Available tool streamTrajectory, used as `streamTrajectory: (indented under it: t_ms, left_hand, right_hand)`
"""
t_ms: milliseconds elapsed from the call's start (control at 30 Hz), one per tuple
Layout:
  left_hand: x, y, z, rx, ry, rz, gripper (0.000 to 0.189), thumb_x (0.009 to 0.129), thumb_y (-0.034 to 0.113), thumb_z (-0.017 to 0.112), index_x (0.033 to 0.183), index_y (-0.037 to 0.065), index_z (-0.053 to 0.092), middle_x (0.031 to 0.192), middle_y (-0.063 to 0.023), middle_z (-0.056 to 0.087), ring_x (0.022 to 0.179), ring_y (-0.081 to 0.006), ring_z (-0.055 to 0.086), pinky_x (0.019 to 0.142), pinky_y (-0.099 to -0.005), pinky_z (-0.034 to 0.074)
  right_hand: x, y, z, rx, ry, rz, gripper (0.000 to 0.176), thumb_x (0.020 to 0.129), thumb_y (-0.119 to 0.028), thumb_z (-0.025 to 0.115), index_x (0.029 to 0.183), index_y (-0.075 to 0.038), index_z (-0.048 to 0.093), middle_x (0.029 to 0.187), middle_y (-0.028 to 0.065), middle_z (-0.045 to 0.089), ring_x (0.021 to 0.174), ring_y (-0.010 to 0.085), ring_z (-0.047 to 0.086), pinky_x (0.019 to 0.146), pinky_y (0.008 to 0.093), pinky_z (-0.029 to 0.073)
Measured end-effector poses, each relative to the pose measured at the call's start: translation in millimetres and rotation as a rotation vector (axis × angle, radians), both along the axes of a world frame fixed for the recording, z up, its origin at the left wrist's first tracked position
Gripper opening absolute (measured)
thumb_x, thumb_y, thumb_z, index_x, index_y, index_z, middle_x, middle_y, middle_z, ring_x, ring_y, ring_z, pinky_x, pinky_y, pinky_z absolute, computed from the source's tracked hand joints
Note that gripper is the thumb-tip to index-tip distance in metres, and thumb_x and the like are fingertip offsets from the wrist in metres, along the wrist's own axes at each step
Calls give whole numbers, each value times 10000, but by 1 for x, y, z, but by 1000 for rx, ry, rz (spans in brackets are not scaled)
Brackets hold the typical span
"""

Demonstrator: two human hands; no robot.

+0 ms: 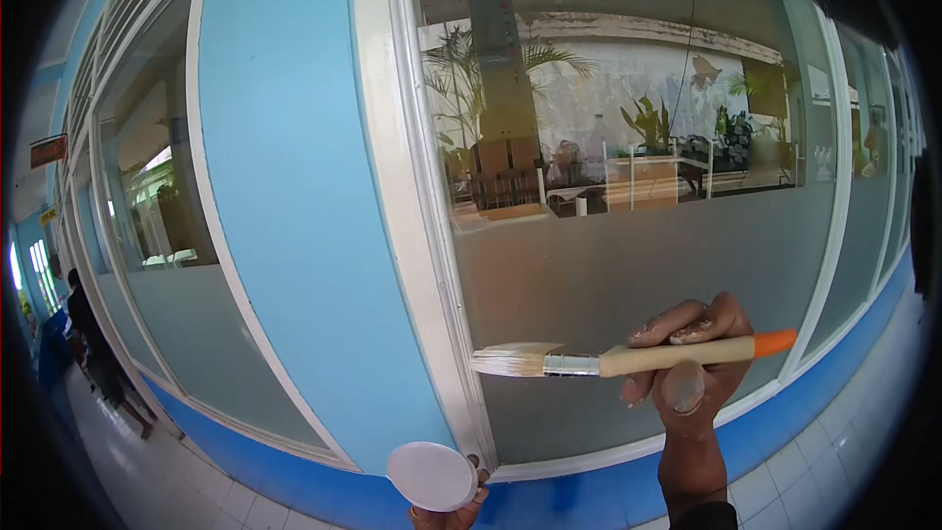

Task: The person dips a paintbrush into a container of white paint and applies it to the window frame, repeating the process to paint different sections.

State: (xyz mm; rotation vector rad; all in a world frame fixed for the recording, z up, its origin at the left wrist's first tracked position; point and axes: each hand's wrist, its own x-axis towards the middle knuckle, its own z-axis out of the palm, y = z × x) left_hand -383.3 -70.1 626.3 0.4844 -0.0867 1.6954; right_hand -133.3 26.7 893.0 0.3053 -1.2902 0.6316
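My right hand (692,358) grips a flat paintbrush (643,357) by its pale wooden handle, which ends in an orange tip. Whitish paint coats its bristles, which point left at the white window frame (453,334). Their tip lies at the frame's edge; whether it touches cannot be made out. White smears mark my right fingers. Low in the view, my left hand (451,510) is closed around a round white container (432,477), seen from above. Its white face may be paint inside; its depth is hidden. Most of my left hand is cut off or covered by it.
A light-blue wall panel (294,186) stands left of the frame. The window glass (608,275), frosted below, mirrors plants and furniture. Another window (157,177) is farther left. A person (93,344) stands at far left on the tiled floor (186,491). Dark-blue wall base (579,501) runs below.
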Motion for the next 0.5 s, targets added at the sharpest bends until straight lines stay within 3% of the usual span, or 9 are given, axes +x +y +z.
streamTrajectory:
  t_ms: [100,133,233,267,400,500]
  left_hand:
    - [-28,7,-31,-76,-104,-94,940,772,425,866,1522,109,394,1500,-268,447,1303,-494,499,973,-557,556]
    - [-40,15,-55,-140,-201,-124,948,767,428,868,1523,113,391,1499,-265,449,1305,-493,499,968,-557,558]
    - [-42,5,-29,-149,-109,-164,985,730,408,894,1523,121,385,1499,-254,454,1310,-487,501,964,-553,560]
    - [-42,-1,-15,-116,-14,-166,1001,714,397,905,1523,124,383,1499,-250,456,1311,-484,502,965,-551,560]
    - [-61,2,-20,-74,1,-219,1054,649,338,943,1519,142,381,1484,-238,473,1298,-467,515,959,-547,561]
    - [-67,-4,-21,-155,-51,-259,1067,633,327,949,1519,147,382,1478,-232,479,1291,-457,521,952,-546,562]
  right_hand:
    - [-4,-20,24,-174,-127,-44,340,882,-101,781,957,3,466,888,271,671,568,184,694,371,248,514]
    - [-15,-30,32,-271,-78,-128,253,862,-47,747,938,3,512,818,202,665,544,155,670,384,236,506]
    - [-38,-34,36,-304,-68,-429,229,834,-27,751,949,4,556,779,133,648,537,128,648,388,231,497]
    - [-49,-42,36,-346,-70,-445,215,855,-37,778,953,0,590,792,82,633,578,105,650,439,220,511]
    - [-76,-33,30,-336,-95,-580,228,894,-86,807,927,-12,594,772,67,660,656,89,667,542,220,531]
    - [-85,-31,45,-360,-185,-555,239,890,-117,820,891,-23,600,719,60,676,639,80,660,535,224,521]
